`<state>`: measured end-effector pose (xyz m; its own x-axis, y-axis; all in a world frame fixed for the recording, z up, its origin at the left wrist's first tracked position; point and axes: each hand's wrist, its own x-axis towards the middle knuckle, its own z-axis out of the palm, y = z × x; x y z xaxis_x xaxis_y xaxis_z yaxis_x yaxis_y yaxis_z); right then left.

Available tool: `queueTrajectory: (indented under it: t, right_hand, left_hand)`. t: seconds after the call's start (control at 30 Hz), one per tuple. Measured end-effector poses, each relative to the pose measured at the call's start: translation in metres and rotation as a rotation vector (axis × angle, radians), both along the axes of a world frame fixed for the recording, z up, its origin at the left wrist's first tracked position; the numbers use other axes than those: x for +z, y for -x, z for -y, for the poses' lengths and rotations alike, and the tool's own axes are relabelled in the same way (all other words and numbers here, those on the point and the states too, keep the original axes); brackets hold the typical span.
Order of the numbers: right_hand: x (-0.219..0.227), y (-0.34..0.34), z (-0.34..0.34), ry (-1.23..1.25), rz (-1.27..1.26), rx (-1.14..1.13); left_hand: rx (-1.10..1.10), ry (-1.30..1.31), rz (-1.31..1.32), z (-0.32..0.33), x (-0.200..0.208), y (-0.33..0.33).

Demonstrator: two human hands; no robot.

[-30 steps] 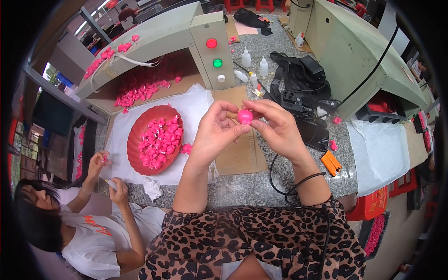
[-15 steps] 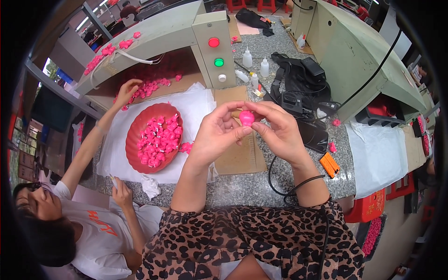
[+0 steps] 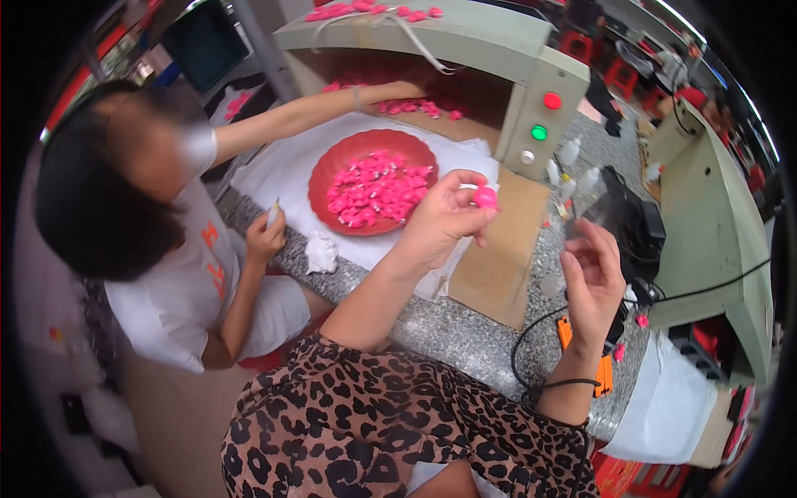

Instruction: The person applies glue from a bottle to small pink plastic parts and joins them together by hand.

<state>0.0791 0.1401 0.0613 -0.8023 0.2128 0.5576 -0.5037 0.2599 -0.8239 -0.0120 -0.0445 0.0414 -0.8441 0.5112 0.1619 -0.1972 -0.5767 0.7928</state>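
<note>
A small glossy pink piece [image 3: 486, 197], rounded and plastic-looking, is pinched between the thumb and fingers of my left hand [image 3: 448, 214], raised over the brown cardboard [image 3: 498, 257]. My right hand [image 3: 596, 278] is held up apart from it on the right, its fingers loosely curled and parted, with nothing between them. Left of my left hand lies a red scalloped bowl [image 3: 328, 170] filled with many similar pink pieces [image 3: 374, 187], some with silvery spots. White paper [image 3: 266, 170] is spread under the bowl.
A co-worker's arm [image 3: 311, 114] reaches into the pale machine [image 3: 415, 33] with lit buttons; their other hand [image 3: 264, 236] holds a small bottle. A crumpled tissue [image 3: 321, 251], an orange object [image 3: 603, 375], a black cable [image 3: 519, 353] and small white bottles [image 3: 570, 151] are on the speckled table.
My hands have come apart: the left keeps the pink piece, while the right has let go and moved off rightward. The view has swung left. The co-worker's arm reaches deeper into the machine.
</note>
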Motion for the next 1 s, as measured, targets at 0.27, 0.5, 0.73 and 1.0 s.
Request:
queueTrajectory:
  t: [0.27,0.5,0.73,1.0]
  right_hand:
    - [-0.001,0.001,0.007,0.030,0.028,0.018]
    - [-0.009,0.005,0.008,-0.023,0.054,0.033]
    - [-0.015,0.008,0.015,-0.055,0.093,0.035]
    - [-0.019,0.011,0.018,-0.053,0.118,0.062]
  left_hand:
    - [0.650,0.122,0.020,0.105,-0.028,0.010]
    - [0.801,0.168,0.027,0.150,-0.050,0.001]
    - [0.805,0.170,0.079,0.169,-0.060,-0.008]
    - [0.751,0.217,0.070,0.157,-0.059,0.003]
